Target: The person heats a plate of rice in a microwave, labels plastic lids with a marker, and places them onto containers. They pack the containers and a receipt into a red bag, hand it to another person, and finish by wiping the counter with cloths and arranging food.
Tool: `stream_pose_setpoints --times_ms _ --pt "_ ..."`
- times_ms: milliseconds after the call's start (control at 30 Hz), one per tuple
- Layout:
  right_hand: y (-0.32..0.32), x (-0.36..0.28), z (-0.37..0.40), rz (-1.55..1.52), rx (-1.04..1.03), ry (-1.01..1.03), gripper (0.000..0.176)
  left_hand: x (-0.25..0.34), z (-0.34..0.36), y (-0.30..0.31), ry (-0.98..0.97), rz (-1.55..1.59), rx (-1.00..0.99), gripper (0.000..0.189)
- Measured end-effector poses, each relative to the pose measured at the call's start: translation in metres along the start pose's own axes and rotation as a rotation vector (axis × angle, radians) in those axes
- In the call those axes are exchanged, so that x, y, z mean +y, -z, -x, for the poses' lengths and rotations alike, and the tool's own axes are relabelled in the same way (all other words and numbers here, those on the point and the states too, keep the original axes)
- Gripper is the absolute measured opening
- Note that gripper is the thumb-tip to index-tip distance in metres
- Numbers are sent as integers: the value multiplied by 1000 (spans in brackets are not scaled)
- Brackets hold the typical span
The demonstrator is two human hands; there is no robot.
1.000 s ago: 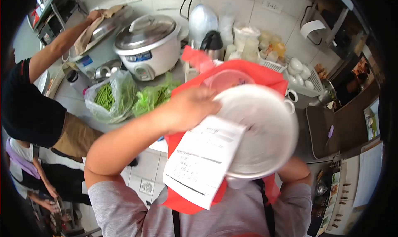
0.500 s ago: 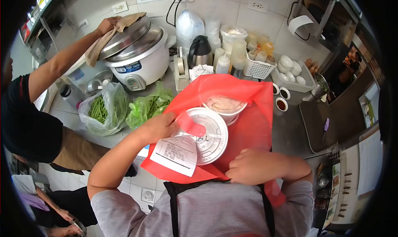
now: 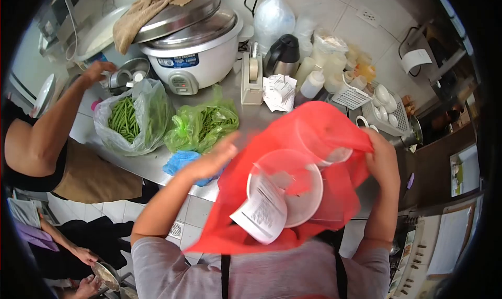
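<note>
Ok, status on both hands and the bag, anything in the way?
Left hand open beside bag, contact unclear. Right hand holding bag's right edge. Bag and receipt partly cover near tub.

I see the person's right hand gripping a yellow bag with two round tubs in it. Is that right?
Not quite: the bag is red, not yellow, as the head view shows. The person's right hand is indeed gripping it, with two round tubs in it.
</note>
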State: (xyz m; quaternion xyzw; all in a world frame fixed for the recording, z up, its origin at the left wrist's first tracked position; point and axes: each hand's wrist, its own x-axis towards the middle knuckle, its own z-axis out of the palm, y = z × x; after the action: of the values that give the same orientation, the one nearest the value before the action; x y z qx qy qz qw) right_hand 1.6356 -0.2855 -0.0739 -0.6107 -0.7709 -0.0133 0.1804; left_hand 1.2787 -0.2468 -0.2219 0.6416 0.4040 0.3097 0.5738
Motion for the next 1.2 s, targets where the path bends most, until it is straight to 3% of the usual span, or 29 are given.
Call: stream_pose_setpoints --times_ms 67,133,333,467,533,567,633,733,800,833,967,1067,1100,1133,1200 --pt "4 2 10 -250 -29 -85 26 -16 -5 -36 -44 67 -257 69" --pt "17 -8 20 -234 -32 -140 22 5 -11 -47 111 417 -362 63" --pt "34 0 55 -244 56 -363 16 -41 -70 -100 -70 667 -558 47" --pt "37 12 85 -374 133 -518 14 -22 -99 -96 -219 552 -606 42" --pt "35 17 93 -425 156 -539 14 -30 -137 -103 -249 223 -371 44" --pt "35 18 97 -416 157 -552 14 -32 -158 -107 -310 -203 -65 47" --pt "38 16 101 -403 148 -585 15 -40 -197 -114 -362 -598 78 54" --pt "40 3 91 -370 118 -618 18 -44 -232 -122 -351 -959 -109 57" --pt "45 -2 91 -311 91 -625 22 -52 -252 -123 -263 -949 -251 57" --pt "47 0 94 -292 107 -591 29 -57 -258 -119 -215 -942 -317 57" --pt "54 -9 94 104 367 -411 37 -52 -241 -91 -127 -746 -181 52" --pt "56 -25 100 52 550 -29 44 -19 -221 -52 -119 -599 -43 48" --pt "54 -37 98 -54 506 37 49 -22 -226 -38 -208 -553 8 50" --pt "48 -58 90 -135 483 51 49 30 -205 -23 -63 -216 -118 46" --pt "65 -60 82 -121 -28 196 53 80 -184 -6 -86 82 -231 36"
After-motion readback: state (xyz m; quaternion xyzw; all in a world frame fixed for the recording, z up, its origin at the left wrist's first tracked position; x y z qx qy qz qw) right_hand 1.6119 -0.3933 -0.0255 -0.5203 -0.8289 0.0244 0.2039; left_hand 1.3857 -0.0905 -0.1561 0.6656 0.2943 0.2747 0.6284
